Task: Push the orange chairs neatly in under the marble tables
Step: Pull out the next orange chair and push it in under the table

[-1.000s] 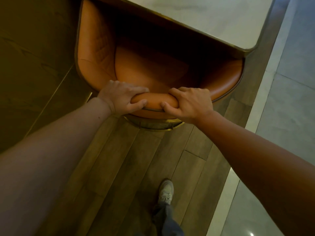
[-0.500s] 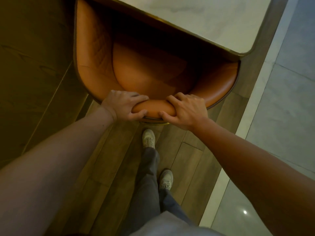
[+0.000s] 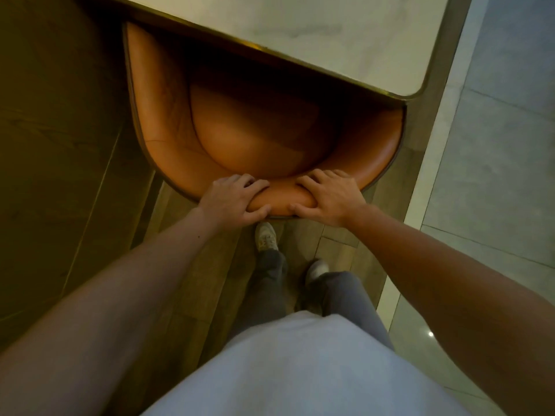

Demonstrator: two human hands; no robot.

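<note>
Both the left hand (image 3: 232,202) and right hand (image 3: 329,199) curl their fingers (image 3: 255,183) round the orange chair (image 3: 240,139) backrest, seat under the marble table (image 3: 345,34).

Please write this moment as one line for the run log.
orange chair: seat partly under marble table | left hand: grips backrest top | right hand: grips backrest top

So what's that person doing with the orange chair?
A person stands behind the orange chair, gripping the top of its backrest with the left hand and the right hand, side by side. The front of the seat is already tucked under the edge of the marble table, while the curved back sticks out. It looks like the chair is being pushed in.
</note>
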